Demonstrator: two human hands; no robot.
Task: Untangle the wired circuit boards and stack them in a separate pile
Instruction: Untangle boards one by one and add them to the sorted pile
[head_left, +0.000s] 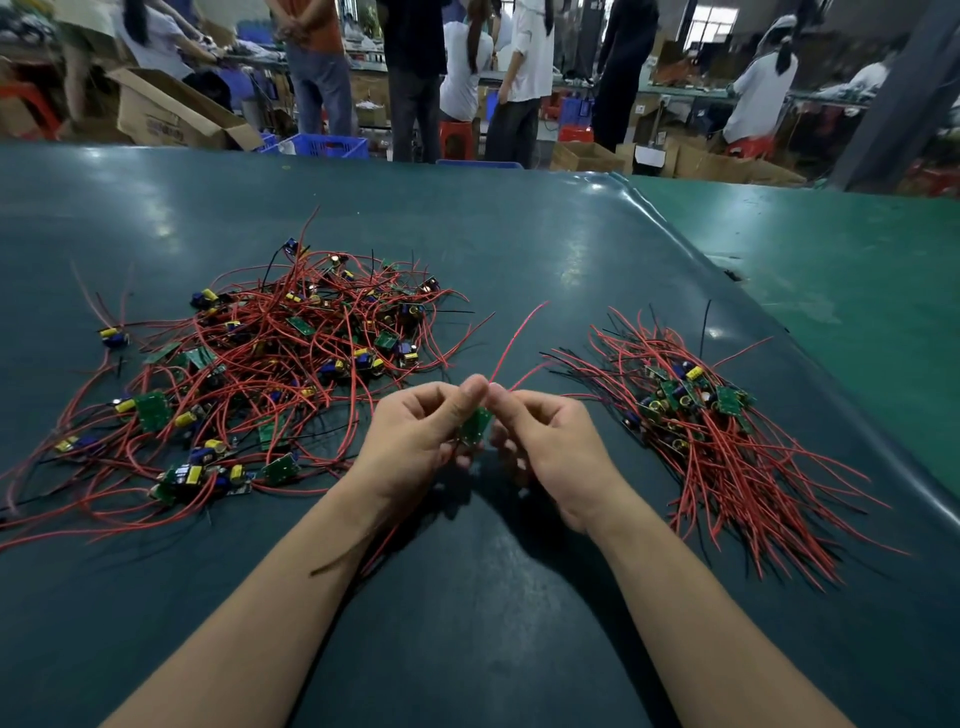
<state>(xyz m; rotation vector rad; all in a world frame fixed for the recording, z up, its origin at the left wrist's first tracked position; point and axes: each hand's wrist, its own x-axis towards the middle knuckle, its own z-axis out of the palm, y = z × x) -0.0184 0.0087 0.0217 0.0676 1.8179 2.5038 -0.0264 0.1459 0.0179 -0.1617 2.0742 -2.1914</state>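
Dark green matting covers the tabletop (493, 249), with workers standing beyond its far edge. At centre frame, the left hand (415, 441) and right hand (550, 447) together pinch one small green circuit board (475, 426), its red wires (519, 332) trailing upward. A tangled heap (270, 364) sprawls at left; the sorted pile (717, 426) lies at right with leads roughly aligned. This board looks already freed, so the next move likely calls for straightening its wires and laying it on the right-hand pile.
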